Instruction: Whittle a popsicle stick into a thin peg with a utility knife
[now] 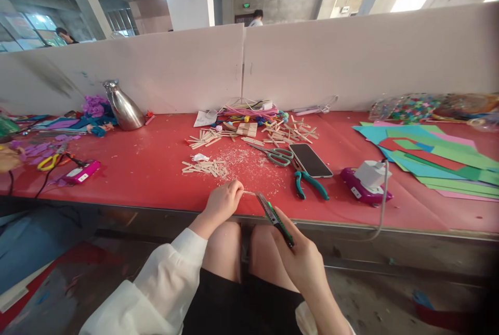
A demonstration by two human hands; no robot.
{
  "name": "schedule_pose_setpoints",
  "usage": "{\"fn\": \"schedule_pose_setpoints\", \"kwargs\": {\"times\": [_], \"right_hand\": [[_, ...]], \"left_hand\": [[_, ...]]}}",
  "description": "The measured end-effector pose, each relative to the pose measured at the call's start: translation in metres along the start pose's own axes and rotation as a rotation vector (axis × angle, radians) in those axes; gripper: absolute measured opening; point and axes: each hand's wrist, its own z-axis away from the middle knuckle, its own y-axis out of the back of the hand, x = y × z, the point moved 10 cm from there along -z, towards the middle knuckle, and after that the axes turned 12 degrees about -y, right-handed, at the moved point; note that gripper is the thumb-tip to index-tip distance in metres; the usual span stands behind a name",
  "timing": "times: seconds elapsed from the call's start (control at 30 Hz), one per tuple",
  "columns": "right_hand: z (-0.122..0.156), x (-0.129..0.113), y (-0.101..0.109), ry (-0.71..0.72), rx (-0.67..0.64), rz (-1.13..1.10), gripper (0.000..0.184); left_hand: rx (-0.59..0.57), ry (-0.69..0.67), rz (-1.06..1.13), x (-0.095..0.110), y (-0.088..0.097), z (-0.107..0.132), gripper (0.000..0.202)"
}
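My left hand (223, 202) is closed in a pinch on a thin wooden stick (249, 192) at the near edge of the red table (156, 168). My right hand (302, 259) grips a green utility knife (275, 216), and its blade tip touches the stick's free end. Both hands hover over my knees just in front of the table edge. Wood shavings (249, 166) and short cut sticks (202, 167) lie on the table just beyond my hands.
Scissors (275, 154), a phone (311, 160) and teal pliers (307, 181) lie right of the shavings. A pile of sticks (249, 132) sits further back, coloured paper sheets (432, 158) at right, a purple glue gun (364, 184), a steel jug (122, 106) at left, white partition behind.
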Motion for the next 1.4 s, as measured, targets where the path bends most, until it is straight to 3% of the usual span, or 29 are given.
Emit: {"fn": "schedule_pose_setpoints", "kwargs": {"times": [0.2, 0.4, 0.57, 0.73, 0.97, 1.4], "right_hand": [[-0.001, -0.006, -0.005, 0.009, -0.064, 0.003, 0.045], [0.004, -0.017, -0.013, 0.05, -0.091, 0.007, 0.045], [0.005, -0.023, -0.015, 0.112, -0.074, 0.041, 0.046], [0.002, -0.033, -0.001, 0.176, 0.058, 0.064, 0.045], [0.004, -0.048, 0.008, 0.266, 0.202, 0.134, 0.04], [0.009, -0.06, 0.007, 0.304, 0.284, 0.267, 0.039]], "left_hand": [[0.073, -0.064, 0.343, -0.003, 0.012, -0.014, 0.01], [0.104, 0.071, 0.552, -0.021, 0.019, -0.028, 0.007], [0.076, -0.002, 0.433, -0.016, 0.021, -0.039, 0.019], [-0.031, -0.041, 0.258, -0.007, 0.016, -0.046, 0.027], [-0.176, -0.017, 0.225, 0.003, 0.01, -0.058, 0.027], [-0.128, -0.018, 0.14, 0.005, 0.014, -0.059, 0.027]]}}
